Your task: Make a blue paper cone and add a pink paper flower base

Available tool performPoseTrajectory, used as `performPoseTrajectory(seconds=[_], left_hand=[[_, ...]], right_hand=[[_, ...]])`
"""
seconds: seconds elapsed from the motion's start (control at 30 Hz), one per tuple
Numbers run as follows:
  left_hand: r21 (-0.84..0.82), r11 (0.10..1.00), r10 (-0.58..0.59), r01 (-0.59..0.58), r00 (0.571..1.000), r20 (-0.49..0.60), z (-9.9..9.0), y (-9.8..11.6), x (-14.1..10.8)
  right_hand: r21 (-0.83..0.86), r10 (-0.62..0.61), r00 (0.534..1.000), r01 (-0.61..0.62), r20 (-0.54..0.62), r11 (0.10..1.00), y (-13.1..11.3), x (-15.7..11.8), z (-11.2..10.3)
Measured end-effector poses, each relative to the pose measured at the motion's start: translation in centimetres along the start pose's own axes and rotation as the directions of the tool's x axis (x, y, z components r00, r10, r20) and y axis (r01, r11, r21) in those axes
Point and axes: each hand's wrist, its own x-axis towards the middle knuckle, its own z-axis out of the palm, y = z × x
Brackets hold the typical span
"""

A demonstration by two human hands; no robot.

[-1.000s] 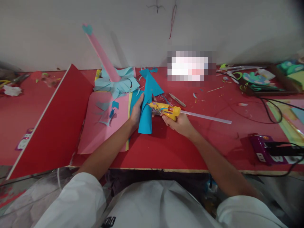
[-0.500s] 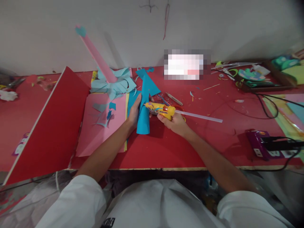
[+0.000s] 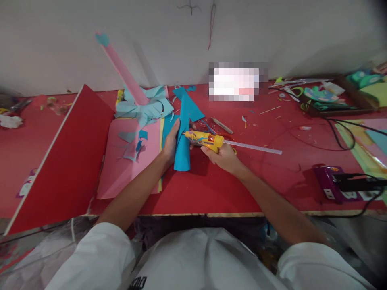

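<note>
Left hand (image 3: 171,139) curled around the blue paper cone (image 3: 182,155), fingers mostly closed, some hidden behind it; right hand (image 3: 224,156) wrapped on the yellow glue gun (image 3: 215,140), nozzle at the paper's edge, actual contact hard to confirm. Cone sits between the hands, above the table (image 3: 211,193). Progress, my read: rolling done, seam gluing in hand. Can't see a glue bead or whether the seam grips, so count bonding as open. Clear glue stick (image 3: 256,148) has plenty sticking out the back, supply looks OK. Just left of the left hand: pink sheet (image 3: 133,181) with blue scraps (image 3: 143,135) on top, so some cutting is done. Out right of the right hand: purple box (image 3: 325,181), black cable by it, contents not visible. Just beyond the hands: blue triangle (image 3: 195,108), flat and unrolled. Beyond left hand: pink tube (image 3: 127,72), already formed, leaning up out of light blue paper (image 3: 127,110). Far right, past the right hand: brown tray (image 3: 359,94) holding green cutouts (image 3: 317,94) and a white piece.
</note>
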Motion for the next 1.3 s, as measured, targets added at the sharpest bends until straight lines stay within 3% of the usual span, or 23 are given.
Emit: performPoseTrajectory(seconds=[0.4, 0.63, 0.93, 1.3], left_hand=[[0.019, 0.999, 0.043, -0.044, 0.999, 0.021, -0.21, -0.08, 0.14], [0.003, 1.000, 0.013, -0.013, 1.000, -0.015, 0.06, 0.20, -0.17], [0.097, 0.995, 0.026, -0.023, 0.999, -0.029, 0.39, 0.45, -0.30], [0.019, 1.000, 0.021, -0.021, 0.999, -0.032, 0.27, 0.29, -0.20]], right_hand=[[0.026, -0.061, 0.998, 0.061, 0.028, 0.998, 0.45, -0.04, 0.21], [0.020, -0.072, 0.997, 0.072, 0.027, 0.997, 0.63, -0.02, 0.21], [0.017, -0.090, 0.995, 0.090, 0.048, 0.996, 0.45, -0.08, 0.06], [0.025, -0.022, 0.999, 0.021, 0.033, 0.999, 0.37, -0.29, -0.17]])
